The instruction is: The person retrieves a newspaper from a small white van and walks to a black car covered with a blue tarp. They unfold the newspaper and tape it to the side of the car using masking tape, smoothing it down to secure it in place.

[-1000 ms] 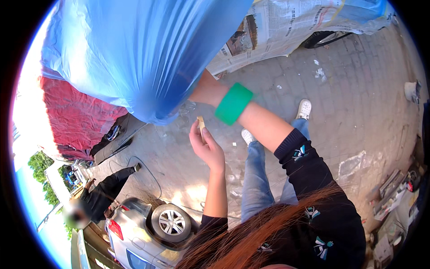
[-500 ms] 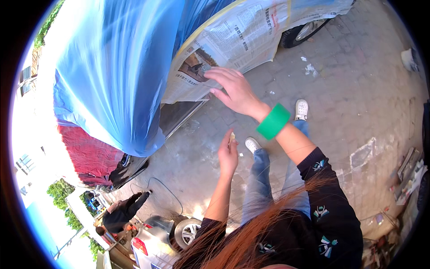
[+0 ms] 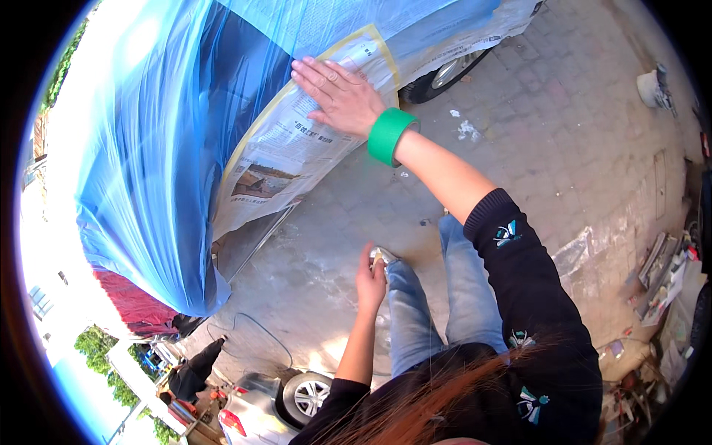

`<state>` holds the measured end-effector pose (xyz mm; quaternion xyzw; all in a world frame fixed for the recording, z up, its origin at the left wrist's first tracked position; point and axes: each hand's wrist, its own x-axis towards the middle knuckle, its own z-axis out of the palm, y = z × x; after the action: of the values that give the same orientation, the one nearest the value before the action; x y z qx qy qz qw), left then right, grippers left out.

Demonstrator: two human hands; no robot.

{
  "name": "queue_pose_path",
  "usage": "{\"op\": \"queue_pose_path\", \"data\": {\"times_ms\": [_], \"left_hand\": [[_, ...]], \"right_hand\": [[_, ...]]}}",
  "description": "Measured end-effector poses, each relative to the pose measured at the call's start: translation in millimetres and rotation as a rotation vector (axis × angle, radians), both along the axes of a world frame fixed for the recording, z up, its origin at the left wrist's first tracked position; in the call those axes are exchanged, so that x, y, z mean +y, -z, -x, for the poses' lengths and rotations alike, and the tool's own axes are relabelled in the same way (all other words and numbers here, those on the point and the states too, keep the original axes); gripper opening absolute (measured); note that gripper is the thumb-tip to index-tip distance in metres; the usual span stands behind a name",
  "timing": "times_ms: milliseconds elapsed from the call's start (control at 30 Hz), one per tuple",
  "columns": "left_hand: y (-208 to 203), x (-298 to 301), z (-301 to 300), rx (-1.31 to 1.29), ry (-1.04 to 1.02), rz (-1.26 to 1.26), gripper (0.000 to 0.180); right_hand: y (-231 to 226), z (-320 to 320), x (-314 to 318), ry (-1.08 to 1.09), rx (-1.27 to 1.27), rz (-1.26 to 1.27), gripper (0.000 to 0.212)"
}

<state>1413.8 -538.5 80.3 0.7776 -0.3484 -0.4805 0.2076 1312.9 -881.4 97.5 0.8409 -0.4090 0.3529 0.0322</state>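
My right hand (image 3: pixel 337 96) lies flat with fingers stretched out on the newspaper sheet (image 3: pixel 285 144) covering the lower side of a vehicle. A pale yellow tape strip (image 3: pixel 245 141) runs along the sheet's upper edge, with blue plastic film (image 3: pixel 148 163) above it. Around my right wrist sits a roll of green tape (image 3: pixel 387 137). Lower down, my left hand (image 3: pixel 369 285) hangs over the ground in front of my legs. Its thumb and fingers pinch a small pale yellow scrap (image 3: pixel 378 257), too small to make out well.
A vehicle wheel (image 3: pixel 445 76) shows below the covering. On the right are a white bucket (image 3: pixel 651 89) and a pile of clutter (image 3: pixel 660 278). At lower left, a person in dark clothes (image 3: pixel 194 371) bends near a silver car (image 3: pixel 256 408); a hose (image 3: pixel 259 319) lies on the paving.
My right hand has moved up and left along the newspaper and now presses flat on it. The view has shifted along the vehicle; my left hand stays low, still pinching the scrap.
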Motion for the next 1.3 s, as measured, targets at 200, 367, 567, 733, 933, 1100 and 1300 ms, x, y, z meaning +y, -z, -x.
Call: {"op": "queue_pose_path", "data": {"times_ms": [200,367,567,733,933,1100,1300], "left_hand": [[-2.5,-10.2,42.5,0.021,-0.003,-0.077,0.050],[0.3,0.9,51.9,0.037,0.068,-0.097,0.053],[3.0,26.3,58.7,0.035,0.091,-0.123,0.053],[21.3,64.3,43.3,0.038,0.031,-0.132,0.054],[35.0,122.0,41.9,0.061,0.009,-0.173,0.055],[9.5,149.6,50.4,0.068,0.103,-0.079,0.049],[-90.0,166.0,100.4,0.206,0.270,0.029,0.046]], "right_hand": [[20.9,69.2,-28.2,0.250,-0.347,-0.084,0.078],[16.2,41.5,-4.5,0.155,-0.490,-0.172,0.083],[45.4,9.0,-11.3,0.291,-0.684,-0.184,0.085],[92.4,-1.1,10.4,0.399,-0.848,-0.251,0.080],[157.8,30.2,88.4,0.626,-0.776,-0.715,0.087],[89.0,67.3,229.5,-0.065,-0.849,-1.107,0.071],[-5.3,178.9,422.5,-0.352,-0.405,-1.276,0.046]]}}
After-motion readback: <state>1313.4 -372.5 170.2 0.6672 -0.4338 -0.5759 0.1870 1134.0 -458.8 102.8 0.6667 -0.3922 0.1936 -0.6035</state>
